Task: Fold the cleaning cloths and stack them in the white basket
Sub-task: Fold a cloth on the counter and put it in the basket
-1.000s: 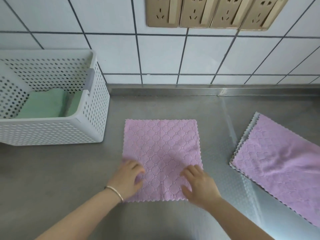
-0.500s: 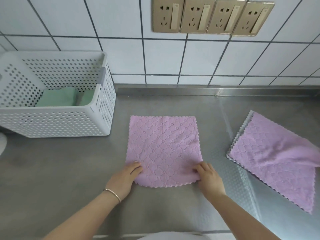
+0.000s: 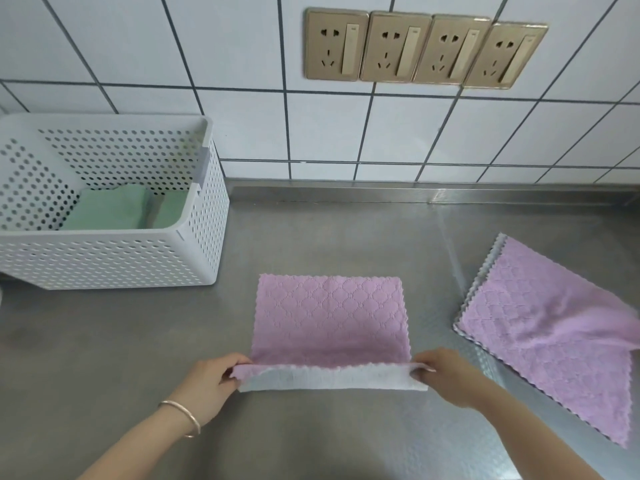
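A pink quilted cleaning cloth [image 3: 329, 317] lies flat on the steel counter in front of me. Its near edge is lifted and turned over, showing a pale grey underside. My left hand [image 3: 207, 382] pinches the near left corner and my right hand [image 3: 446, 375] pinches the near right corner. A small pile of pink cloths [image 3: 540, 337] lies to the right, its top one rumpled. The white perforated basket [image 3: 104, 258] stands at the left with folded green cloths [image 3: 110, 211] inside.
The steel counter [image 3: 104, 358] meets a white tiled wall at the back. A row of gold wall sockets [image 3: 422, 50] hangs above the counter. A raised steel lip [image 3: 415, 194] runs along the wall's foot.
Both hands went from resting on the cloth's near corners to pinching them, and they have lifted the near edge off the counter, so the grey underside shows.
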